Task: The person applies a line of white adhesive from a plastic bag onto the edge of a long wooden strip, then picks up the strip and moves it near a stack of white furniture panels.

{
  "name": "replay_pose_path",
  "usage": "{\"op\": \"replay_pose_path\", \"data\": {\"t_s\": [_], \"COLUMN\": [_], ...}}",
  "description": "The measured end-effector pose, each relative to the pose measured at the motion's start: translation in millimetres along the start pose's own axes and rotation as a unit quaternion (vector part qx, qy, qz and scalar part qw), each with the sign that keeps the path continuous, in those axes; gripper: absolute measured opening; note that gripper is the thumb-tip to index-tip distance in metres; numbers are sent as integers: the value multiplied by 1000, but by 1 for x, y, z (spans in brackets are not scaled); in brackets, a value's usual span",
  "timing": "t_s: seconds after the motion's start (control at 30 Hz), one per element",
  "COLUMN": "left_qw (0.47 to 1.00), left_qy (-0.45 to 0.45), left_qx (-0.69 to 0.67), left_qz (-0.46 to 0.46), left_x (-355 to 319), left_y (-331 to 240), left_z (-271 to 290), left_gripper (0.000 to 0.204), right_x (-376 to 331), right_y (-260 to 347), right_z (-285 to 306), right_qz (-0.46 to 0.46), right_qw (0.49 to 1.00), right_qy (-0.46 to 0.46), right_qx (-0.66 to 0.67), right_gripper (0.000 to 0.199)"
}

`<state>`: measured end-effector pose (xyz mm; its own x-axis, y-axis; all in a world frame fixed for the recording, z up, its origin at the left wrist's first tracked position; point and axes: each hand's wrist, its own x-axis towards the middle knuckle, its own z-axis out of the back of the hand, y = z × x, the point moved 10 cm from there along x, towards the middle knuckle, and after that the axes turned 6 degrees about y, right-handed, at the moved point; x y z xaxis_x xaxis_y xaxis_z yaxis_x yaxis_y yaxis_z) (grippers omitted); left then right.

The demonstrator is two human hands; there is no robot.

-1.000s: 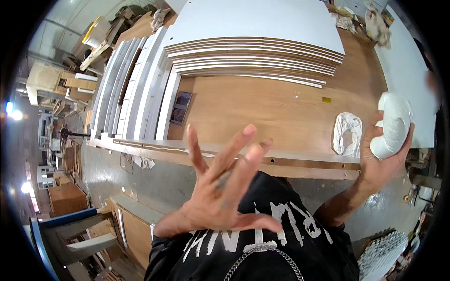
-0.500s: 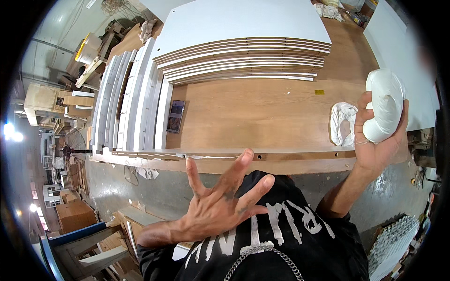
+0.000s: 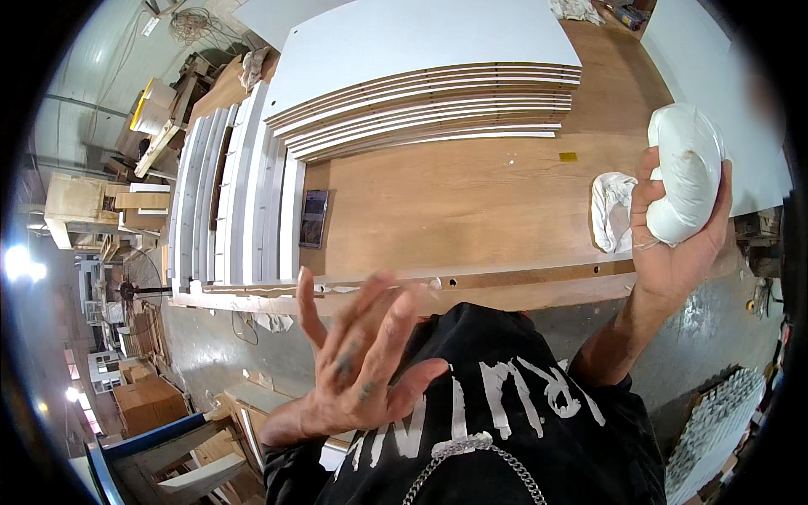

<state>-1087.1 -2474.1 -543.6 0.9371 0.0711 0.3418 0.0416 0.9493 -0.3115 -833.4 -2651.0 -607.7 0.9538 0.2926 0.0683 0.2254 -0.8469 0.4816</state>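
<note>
My right hand (image 3: pixel 673 273) is raised at the right, its fingers curled round a plump white plastic bag (image 3: pixel 688 168) with a soft white filling. Held before my chest, my left hand (image 3: pixel 358 370) has its fingers spread, slightly blurred, with nothing in it. Just beyond it runs the narrow edge of a board (image 3: pixel 522 279) along the front of the wooden workbench (image 3: pixel 438 198). Small round holes and smears of white paste show along that edge. A crumpled white cloth (image 3: pixel 608 215) lies on the bench beside my right hand.
White panels (image 3: pixel 429 55) are stacked at the back of the bench. Long white strips (image 3: pixel 244 202) stand in rows at the left, with a phone (image 3: pixel 314 220) beside them. A white panel (image 3: pixel 690 63) is at the far right. A fan (image 3: pixel 128 290) stands off to the left.
My left hand has moved left and back toward me, its fingers still spread. My right hand has risen slightly with the white bag. The view has shifted a little.
</note>
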Motion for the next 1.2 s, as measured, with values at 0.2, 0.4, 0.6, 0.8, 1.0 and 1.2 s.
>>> {"op": "replay_pose_path", "data": {"t_s": [0.2,0.4,0.6,0.8,1.0,1.2], "left_qw": [990,922,937,978,980,980], "left_qy": [134,217,184,140,108,116], "left_qx": [0,-292,-247,-99,-124,-96], "left_qz": [53,132,167,117,113,132], "left_x": [11,5,0,3,5,13], "left_y": [-6,7,16,7,-1,-10], "left_z": [-23,-61,-63,-62,-66,-69], "left_gripper": [72,80,80,80,84,87], "right_x": [10,17,16,17,13,14], "right_y": [-4,-6,-7,-5,-1,-5], "right_z": [-9,-8,-9,-9,-9,-11], "right_qz": [-44,-39,-21,-20,4,-16], "right_qw": [997,997,997,998,994,994], "right_qy": [55,67,66,60,84,26], "right_qx": [41,26,22,-20,-69,-102], "right_gripper": [42,40,39,39,40,47]}}
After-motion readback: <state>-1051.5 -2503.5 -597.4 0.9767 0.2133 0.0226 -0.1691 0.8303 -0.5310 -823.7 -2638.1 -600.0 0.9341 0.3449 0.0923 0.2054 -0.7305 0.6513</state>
